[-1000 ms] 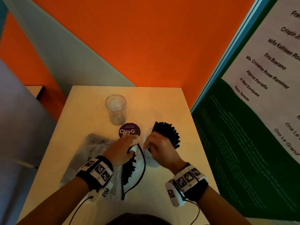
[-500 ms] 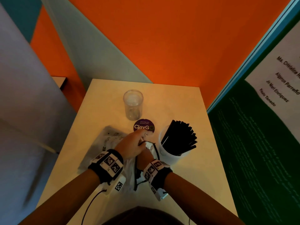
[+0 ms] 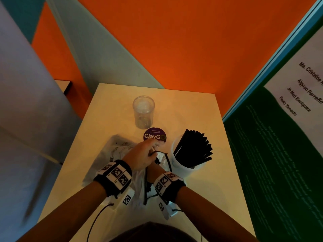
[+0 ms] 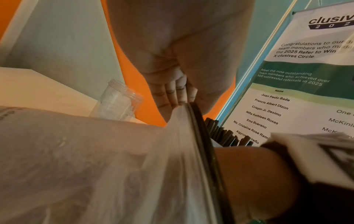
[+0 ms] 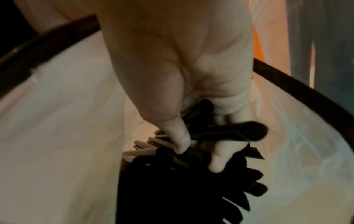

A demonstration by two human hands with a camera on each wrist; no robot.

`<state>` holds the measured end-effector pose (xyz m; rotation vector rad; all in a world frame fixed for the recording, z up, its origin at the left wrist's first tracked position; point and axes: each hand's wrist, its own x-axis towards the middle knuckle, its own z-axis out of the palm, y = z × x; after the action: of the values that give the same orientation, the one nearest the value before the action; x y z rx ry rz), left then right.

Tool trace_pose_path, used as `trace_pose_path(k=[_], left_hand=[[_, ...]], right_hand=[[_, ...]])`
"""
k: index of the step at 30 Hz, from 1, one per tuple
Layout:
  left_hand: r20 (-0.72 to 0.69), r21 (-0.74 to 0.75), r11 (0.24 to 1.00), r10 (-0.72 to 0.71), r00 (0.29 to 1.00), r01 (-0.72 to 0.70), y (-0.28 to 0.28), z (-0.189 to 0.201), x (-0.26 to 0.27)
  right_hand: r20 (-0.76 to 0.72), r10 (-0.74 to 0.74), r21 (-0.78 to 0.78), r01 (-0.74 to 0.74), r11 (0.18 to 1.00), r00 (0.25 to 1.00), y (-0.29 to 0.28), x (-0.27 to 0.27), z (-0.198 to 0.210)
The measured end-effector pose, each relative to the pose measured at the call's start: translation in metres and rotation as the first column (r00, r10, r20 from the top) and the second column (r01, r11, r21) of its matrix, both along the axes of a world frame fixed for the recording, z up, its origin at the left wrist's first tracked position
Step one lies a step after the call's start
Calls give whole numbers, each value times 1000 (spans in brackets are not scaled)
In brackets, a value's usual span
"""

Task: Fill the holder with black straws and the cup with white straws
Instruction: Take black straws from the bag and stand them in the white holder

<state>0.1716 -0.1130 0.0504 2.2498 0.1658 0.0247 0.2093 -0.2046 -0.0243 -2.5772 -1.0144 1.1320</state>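
A white holder (image 3: 181, 167) at the table's right holds several black straws (image 3: 193, 149). A clear empty cup (image 3: 143, 111) stands farther back. In front lies a clear plastic bag (image 3: 111, 159) with a black zip edge. My left hand (image 3: 141, 157) pinches that bag's rim (image 4: 188, 109) and lifts it open. My right hand (image 5: 193, 134) is inside the bag, out of sight in the head view, and its thumb and fingers grip a few black straws (image 5: 226, 133) from the pile (image 5: 172, 181). Some pale straws (image 5: 141, 150) lie under the black ones.
A round purple sticker (image 3: 154, 136) is on the table between cup and bag. An orange wall (image 3: 192, 41) closes the back, and a green and white poster board (image 3: 279, 137) stands along the right edge. The table's left edge (image 3: 70, 154) drops off.
My right hand left the holder, where the black straws now stand, and went down into the bag. My left hand kept hold of the bag's rim.
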Motion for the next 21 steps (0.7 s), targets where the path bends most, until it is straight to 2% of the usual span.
trace_pose_path(k=[4, 8, 12, 14, 17, 21], left_hand=[[3, -19, 1000, -4, 1000, 4, -1, 0, 1], [20, 2, 999, -32, 999, 32, -2, 2, -1], [78, 28, 986, -166, 983, 164, -5, 6, -3], [37, 34, 968, -249, 968, 248, -9, 8, -3], [-6, 65, 946, -318, 948, 317, -22, 9, 4], [-65, 34, 951, -305, 950, 308, -41, 12, 16]], right_hand=[[-103, 62, -119, -75, 990, 993, 0, 6, 19], [-83, 73, -51, -77, 996, 994, -18, 16, 52], [-107, 138, -125, -151, 981, 985, -45, 36, 101], [-141, 137, -170, -160, 972, 981, -61, 51, 126], [-183, 116, -141, -143, 980, 976, -82, 67, 161], [-77, 203, -129, -212, 969, 976, -99, 72, 194]])
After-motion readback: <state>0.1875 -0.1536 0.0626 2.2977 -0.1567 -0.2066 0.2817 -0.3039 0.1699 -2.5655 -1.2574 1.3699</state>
